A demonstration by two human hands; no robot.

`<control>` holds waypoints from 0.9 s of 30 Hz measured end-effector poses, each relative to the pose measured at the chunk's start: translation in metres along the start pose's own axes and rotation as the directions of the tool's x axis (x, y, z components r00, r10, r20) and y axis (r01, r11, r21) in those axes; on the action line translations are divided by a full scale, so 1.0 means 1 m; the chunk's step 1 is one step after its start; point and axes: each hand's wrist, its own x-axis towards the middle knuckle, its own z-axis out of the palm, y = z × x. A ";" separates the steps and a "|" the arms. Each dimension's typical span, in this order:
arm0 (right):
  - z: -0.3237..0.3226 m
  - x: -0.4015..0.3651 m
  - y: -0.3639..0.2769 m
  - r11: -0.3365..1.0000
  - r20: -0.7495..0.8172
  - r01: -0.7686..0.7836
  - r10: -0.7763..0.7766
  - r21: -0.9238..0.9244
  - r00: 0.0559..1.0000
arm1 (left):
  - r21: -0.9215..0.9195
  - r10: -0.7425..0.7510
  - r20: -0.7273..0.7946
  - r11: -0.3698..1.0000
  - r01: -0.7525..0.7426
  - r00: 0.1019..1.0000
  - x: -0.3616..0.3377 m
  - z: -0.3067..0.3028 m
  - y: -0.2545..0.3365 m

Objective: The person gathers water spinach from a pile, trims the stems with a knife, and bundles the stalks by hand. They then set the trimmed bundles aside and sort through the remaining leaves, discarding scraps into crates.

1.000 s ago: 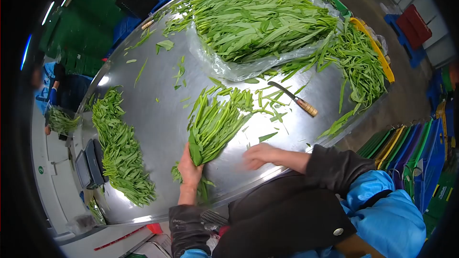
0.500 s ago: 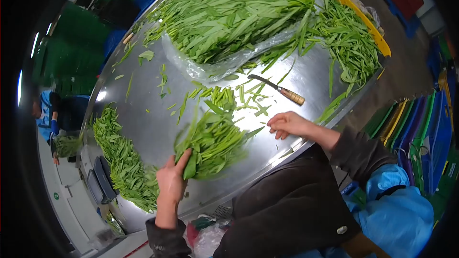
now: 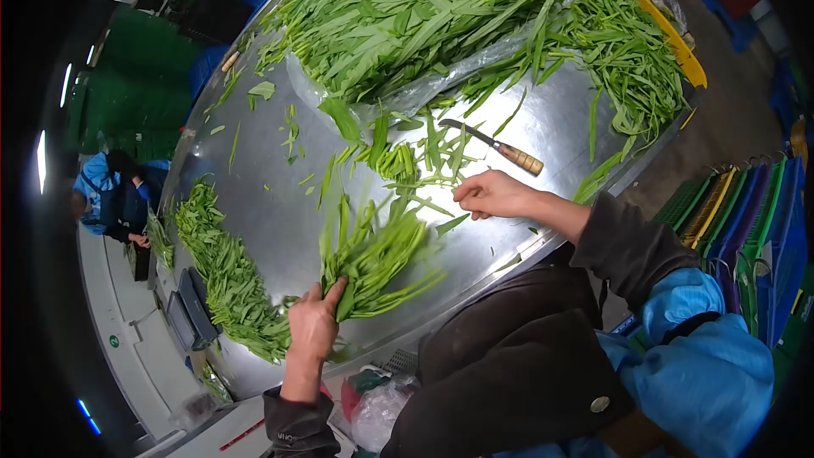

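Observation:
My left hand (image 3: 314,322) is closed round the lower end of a bunch of water spinach (image 3: 373,263), held just over the metal table. Its stems fan out toward the right, and part of it is blurred. My right hand (image 3: 496,193), apart from the bunch, has loosely bent fingers with nothing visible in them. Just beyond it lies a curved knife (image 3: 517,158) with a wooden handle. Short cut stems (image 3: 394,161) and loose leaves (image 3: 341,119) are scattered between the knife and the bunch.
A large heap of water spinach (image 3: 415,17) lies on clear plastic (image 3: 441,89) at the back. More greens (image 3: 627,76) lie beside a yellow crate (image 3: 661,25). Trimmed greens (image 3: 225,271) form a row at left. A co-worker (image 3: 114,191) stands beyond; stacked crates (image 3: 746,229) are at right.
The bunch in my left hand has swung and spread out. Leaves now lie among the cut stems and near the plastic. My right hand has moved a little left and away from me.

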 end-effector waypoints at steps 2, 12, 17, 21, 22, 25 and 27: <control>0.004 -0.010 -0.028 0.992 0.039 0.058 -0.063 0.111 0.997 | 0.145 0.051 0.025 0.988 -0.054 0.998 -0.002 -0.009 -0.003; -0.017 0.022 -0.039 0.969 0.316 0.232 -0.246 0.081 0.916 | 0.327 0.201 -0.129 0.933 -0.149 0.971 -0.026 -0.093 0.009; -0.007 0.061 -0.042 0.854 0.268 0.106 -0.275 0.509 0.923 | 0.319 0.335 -0.247 0.914 -0.251 0.909 -0.021 -0.108 0.027; 0.030 0.043 -0.096 0.864 0.553 0.073 -0.382 0.498 0.741 | 0.263 0.381 -0.206 0.909 -0.324 0.901 -0.008 -0.104 0.034; 0.033 0.036 -0.096 0.845 0.548 0.083 -0.415 0.529 0.727 | 0.275 0.384 -0.208 0.906 -0.323 0.900 -0.006 -0.103 0.033; 0.002 0.035 -0.081 0.934 0.383 0.146 -0.271 0.326 0.883 | 0.284 0.339 -0.207 0.918 -0.275 0.918 -0.017 -0.099 0.031; -0.036 0.038 -0.067 0.859 0.073 0.130 -0.190 0.496 0.979 | 0.291 0.322 -0.193 0.921 -0.259 0.927 -0.022 -0.098 0.031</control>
